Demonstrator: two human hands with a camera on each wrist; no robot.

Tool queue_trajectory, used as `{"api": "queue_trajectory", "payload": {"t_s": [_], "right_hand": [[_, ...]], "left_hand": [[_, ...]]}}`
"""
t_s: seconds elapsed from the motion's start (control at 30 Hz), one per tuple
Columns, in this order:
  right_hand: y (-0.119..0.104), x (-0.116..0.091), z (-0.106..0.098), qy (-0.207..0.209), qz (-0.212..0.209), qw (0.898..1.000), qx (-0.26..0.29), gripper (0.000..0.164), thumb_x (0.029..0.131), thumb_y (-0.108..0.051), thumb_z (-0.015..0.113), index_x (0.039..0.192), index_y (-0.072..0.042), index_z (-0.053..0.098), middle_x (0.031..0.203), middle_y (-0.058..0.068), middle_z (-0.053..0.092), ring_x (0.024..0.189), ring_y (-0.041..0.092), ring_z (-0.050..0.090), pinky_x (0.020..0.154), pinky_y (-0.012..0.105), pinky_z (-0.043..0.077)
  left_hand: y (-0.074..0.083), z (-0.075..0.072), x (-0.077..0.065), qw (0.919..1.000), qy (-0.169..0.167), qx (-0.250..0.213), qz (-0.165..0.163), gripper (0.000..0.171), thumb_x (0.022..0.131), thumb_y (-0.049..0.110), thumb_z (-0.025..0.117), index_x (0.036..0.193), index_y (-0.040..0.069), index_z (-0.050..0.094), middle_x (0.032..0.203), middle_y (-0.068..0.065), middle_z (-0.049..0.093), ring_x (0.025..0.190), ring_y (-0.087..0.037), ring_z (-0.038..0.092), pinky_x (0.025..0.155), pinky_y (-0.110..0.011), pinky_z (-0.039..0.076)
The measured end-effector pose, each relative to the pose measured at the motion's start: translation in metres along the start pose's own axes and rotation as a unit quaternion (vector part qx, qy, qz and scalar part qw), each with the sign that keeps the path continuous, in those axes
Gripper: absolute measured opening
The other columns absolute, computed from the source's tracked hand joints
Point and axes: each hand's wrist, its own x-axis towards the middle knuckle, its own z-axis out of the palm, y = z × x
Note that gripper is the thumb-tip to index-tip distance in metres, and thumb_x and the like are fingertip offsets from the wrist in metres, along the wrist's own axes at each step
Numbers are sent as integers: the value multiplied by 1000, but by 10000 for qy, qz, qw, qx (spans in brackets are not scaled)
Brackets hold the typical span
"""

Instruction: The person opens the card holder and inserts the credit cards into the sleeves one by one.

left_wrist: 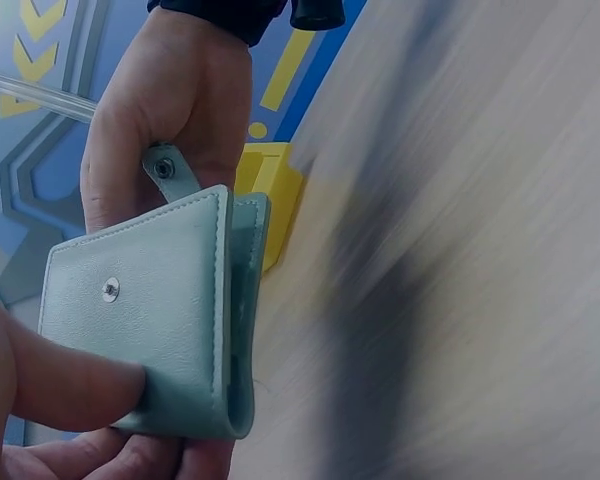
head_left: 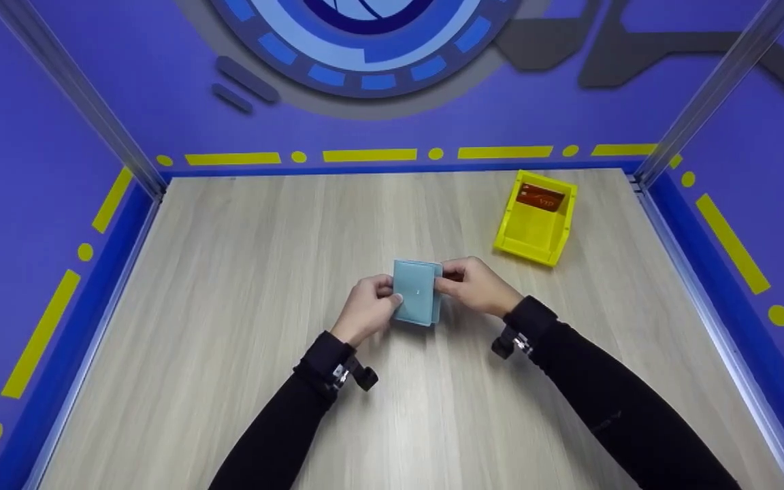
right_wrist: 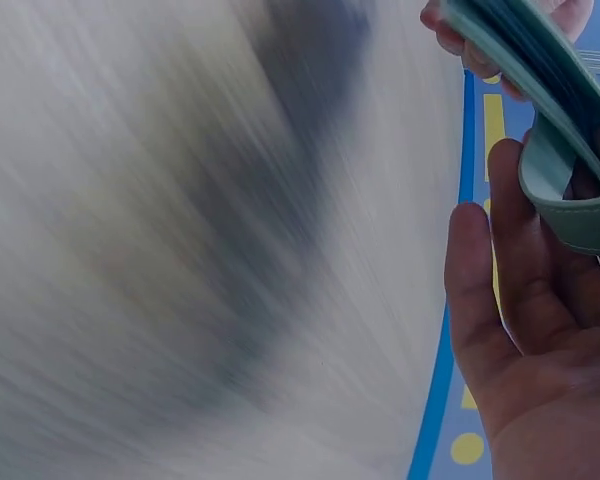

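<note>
A pale teal wallet (head_left: 414,292) is held between both hands over the middle of the table. My left hand (head_left: 367,307) grips its left side, thumb across the front cover and fingers behind. At the opposite edge is my right hand (head_left: 480,286), pinching it with the thumb in front. The left wrist view shows a metal snap stud (left_wrist: 110,290) on the cover and the loose snap strap (left_wrist: 170,172) sticking out beside the right hand. In the right wrist view the wallet's covers stand slightly apart with inner leaves between them; the strap (right_wrist: 580,225) curves past the right fingers.
A yellow bin (head_left: 531,228) stands at the back right of the wooden table (head_left: 263,272). Inside it, a red card (head_left: 540,197) marked VIP leans on the back wall. Blue panels (head_left: 378,129) with yellow marks enclose the back and sides.
</note>
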Motion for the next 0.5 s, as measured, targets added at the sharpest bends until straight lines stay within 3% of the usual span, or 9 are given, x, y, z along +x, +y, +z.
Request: {"api": "queue_trajectory", "payload": {"t_s": [0.2,0.33,0.5], "right_hand": [[-5,-2,4,374,-29,9989,-298,11,102,-21,74,99,-12,79,96,2,75,88,18,61,81,30,52],[-8,-2,5,648,-144,9955,-683,27,99,-23,75,78,-15,60,76,-3,54,75,17,52,68,28,40],[-10,-3,3,846,-41,9912,-1021,34,95,-23,74,73,-17,48,70,-5,40,69,15,45,64,28,31]], "left_hand": [[-2,0,0,9996,-80,200,190,38,106,10,60,142,2,69,132,-16,77,128,-29,72,111,-46,56],[-3,-3,0,9995,58,154,281,38,106,8,57,142,4,69,133,-14,78,128,-29,72,111,-46,56],[-4,-12,-1,9989,435,93,164,30,108,11,57,132,8,75,123,-10,78,114,-24,72,99,-39,58]]}}
